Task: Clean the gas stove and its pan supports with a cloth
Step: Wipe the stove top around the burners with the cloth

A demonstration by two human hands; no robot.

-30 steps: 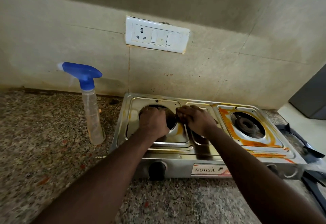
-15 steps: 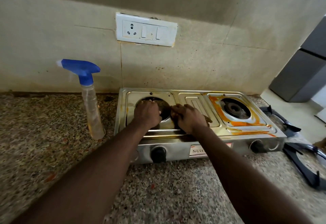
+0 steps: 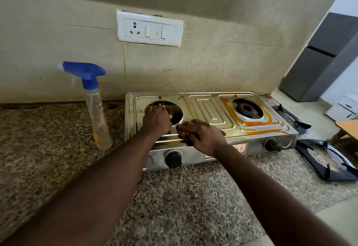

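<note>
While the left hand (image 3: 157,120) reaches into the left burner opening (image 3: 177,114) of the gas stove (image 3: 211,110) with bent fingers, its hold impossible to make out, the right hand (image 3: 203,135) lies with fingers extended flat on the front ledge. Two pan supports (image 3: 308,153) lie on the speckled counter (image 3: 193,197) to the stove's right; to its left stands a clear spray bottle (image 3: 96,110) with a blue trigger head and a little orange-tinted liquid at its base. The red-and-white label (image 3: 241,147) on the stove front is partly covered by the right wrist and unreadable.
</note>
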